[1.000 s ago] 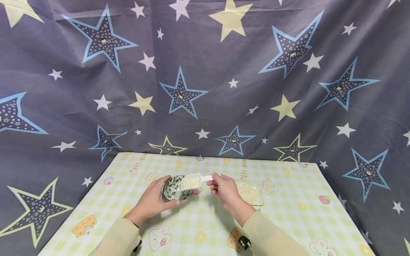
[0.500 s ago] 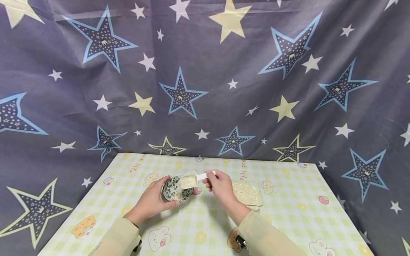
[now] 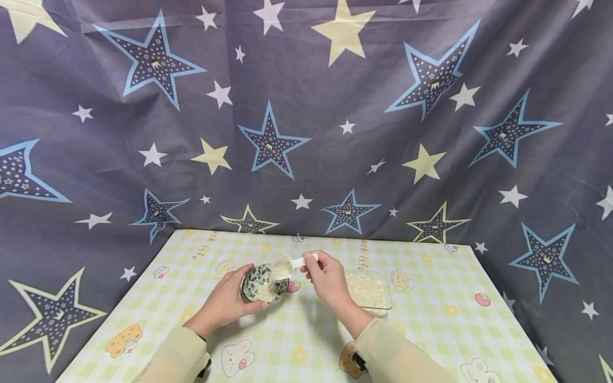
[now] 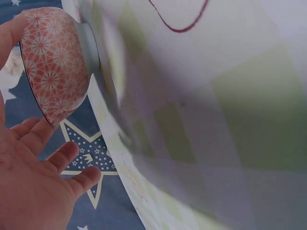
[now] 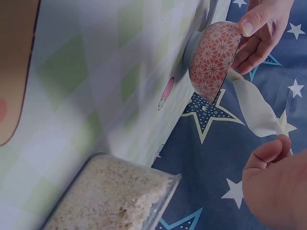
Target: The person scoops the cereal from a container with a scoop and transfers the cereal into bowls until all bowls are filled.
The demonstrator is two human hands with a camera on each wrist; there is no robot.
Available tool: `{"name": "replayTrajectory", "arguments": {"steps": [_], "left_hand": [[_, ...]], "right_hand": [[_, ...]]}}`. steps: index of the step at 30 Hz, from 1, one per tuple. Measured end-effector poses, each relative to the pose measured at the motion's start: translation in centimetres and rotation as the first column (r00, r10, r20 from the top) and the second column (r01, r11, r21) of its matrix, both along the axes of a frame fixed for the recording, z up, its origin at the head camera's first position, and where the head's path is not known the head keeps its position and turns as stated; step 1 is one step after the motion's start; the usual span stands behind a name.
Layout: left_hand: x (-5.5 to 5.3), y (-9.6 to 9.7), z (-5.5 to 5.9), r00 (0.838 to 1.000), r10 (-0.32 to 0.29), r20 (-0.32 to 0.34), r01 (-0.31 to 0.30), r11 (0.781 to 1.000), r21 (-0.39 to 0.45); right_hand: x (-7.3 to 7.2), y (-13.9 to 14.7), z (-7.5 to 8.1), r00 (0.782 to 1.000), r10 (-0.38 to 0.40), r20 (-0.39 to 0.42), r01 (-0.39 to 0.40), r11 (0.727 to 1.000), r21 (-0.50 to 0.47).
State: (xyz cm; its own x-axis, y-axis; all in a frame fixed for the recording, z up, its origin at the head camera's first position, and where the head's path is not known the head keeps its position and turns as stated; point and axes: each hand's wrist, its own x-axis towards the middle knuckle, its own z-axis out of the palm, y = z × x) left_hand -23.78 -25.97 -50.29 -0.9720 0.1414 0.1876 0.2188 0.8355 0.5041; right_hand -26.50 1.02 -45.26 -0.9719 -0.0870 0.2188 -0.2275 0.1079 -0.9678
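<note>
My left hand holds the rim of a small bowl, thumb on one side and fingers on the other. Red with white flowers outside, the bowl shows a dark leaf pattern inside in the head view. It stands upright on the table, with some pale flakes at its bottom. Between thumb and fingers, my right hand pinches the handle of a white scoop. The scoop tilts down over the bowl's right side, and pale oat-like flakes slide from it into the bowl.
A clear glass container of the same flakes sits right of the bowl, partly behind my right hand. Green checked cloth with cartoon prints covers the table. A dark star-patterned curtain hangs behind and beside it.
My right hand has moved slightly left and tipped the scoop downward. Flakes have poured out, so the scoop holds less and the bowl more. My left hand has kept its hold on the bowl.
</note>
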Motion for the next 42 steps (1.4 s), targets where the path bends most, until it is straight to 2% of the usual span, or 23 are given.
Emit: {"name": "replayTrajectory", "arguments": {"steps": [4,7,10,13,16,17,19,22,25,27,29,32,34,37,42], "left_hand": [[-0.1,0.2,0.0,1.000,-0.006,0.001,0.006,1.000,0.000],[-0.2,0.3,0.0,1.000,-0.007,0.001,0.007,1.000,0.003],[-0.3,0.4,-0.1,1.000,-0.012,-0.006,0.012,1.000,0.006],[-0.4,0.4,-0.1,1.000,-0.012,-0.007,0.012,1.000,0.006],[-0.4,0.4,-0.1,1.000,-0.011,-0.007,0.011,1.000,0.002],[-0.4,0.4,-0.1,1.000,-0.010,-0.004,0.010,1.000,0.002],[-0.3,0.4,0.0,1.000,-0.012,-0.007,0.012,1.000,0.001],[-0.3,0.4,0.0,1.000,-0.017,-0.011,0.017,1.000,0.004],[-0.1,0.3,0.1,1.000,-0.012,-0.005,0.012,1.000,0.012],[0.0,0.3,0.1,1.000,-0.007,0.000,0.007,1.000,0.015],[0.0,0.2,0.0,1.000,0.001,0.007,-0.002,1.000,0.017],[0.0,0.3,-0.1,1.000,0.006,0.013,-0.007,1.000,0.019],[0.1,0.3,0.0,1.000,0.006,0.015,-0.006,1.000,0.017],[0.2,0.3,0.2,1.000,0.002,0.020,-0.003,1.000,0.023],[0.3,0.2,0.2,1.000,-0.002,0.019,0.001,1.000,0.029]], "right_hand": [[0.4,0.0,-0.2,0.994,0.019,-0.105,-0.007,0.994,0.109],[0.7,0.1,-0.4,0.969,0.065,-0.240,-0.013,0.977,0.214],[1.0,0.2,-0.7,0.905,0.141,-0.401,0.004,0.940,0.341],[1.3,0.4,-0.9,0.809,0.233,-0.539,0.056,0.883,0.466],[1.6,0.6,-1.0,0.724,0.310,-0.616,0.114,0.827,0.550],[1.7,0.7,-1.1,0.706,0.326,-0.629,0.130,0.813,0.567],[1.8,0.7,-1.1,0.694,0.344,-0.632,0.142,0.796,0.588],[1.9,0.8,-1.2,0.716,0.342,-0.609,0.129,0.792,0.597],[1.9,0.9,-1.1,0.755,0.328,-0.567,0.097,0.800,0.592],[1.9,1.0,-0.9,0.799,0.305,-0.518,0.050,0.825,0.563],[1.9,1.2,-0.6,0.858,0.260,-0.442,-0.005,0.866,0.500],[1.6,1.8,0.2,0.947,0.157,-0.280,-0.057,0.941,0.334],[1.3,2.6,0.7,0.983,0.092,-0.161,-0.055,0.974,0.222],[0.8,4.3,1.5,0.999,0.015,-0.045,-0.011,0.996,0.084],[0.1,9.3,2.1,0.992,-0.105,0.069,0.107,0.994,-0.024]]}}
